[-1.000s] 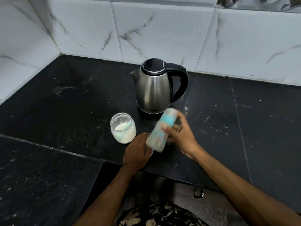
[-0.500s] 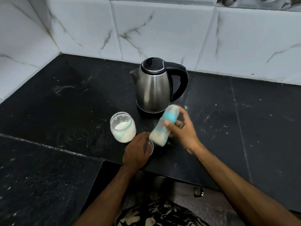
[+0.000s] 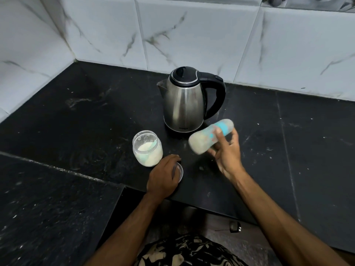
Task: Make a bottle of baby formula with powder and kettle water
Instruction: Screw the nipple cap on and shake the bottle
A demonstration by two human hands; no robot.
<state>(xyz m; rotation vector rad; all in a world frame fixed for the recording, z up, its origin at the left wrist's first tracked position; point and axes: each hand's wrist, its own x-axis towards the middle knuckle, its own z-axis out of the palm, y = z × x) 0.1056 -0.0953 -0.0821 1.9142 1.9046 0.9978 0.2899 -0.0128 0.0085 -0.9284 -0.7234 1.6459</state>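
Gripping: right hand [image 3: 227, 150] clasps tilted, blurred baby bottle [image 3: 211, 138] above counter [image 3: 76, 121], before kettle [image 3: 183, 104]; left hand [image 3: 163, 176] curled palm-down over clear lid [image 3: 179, 172]; powder jar [image 3: 147, 150] open, just beside.

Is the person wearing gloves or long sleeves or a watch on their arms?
No. Both the left hand and the right hand are bare, with no gloves, rings or watch showing. Both forearms are bare too, with no sleeves in view. Low in the picture there is dark clothing with a pale leafy print.
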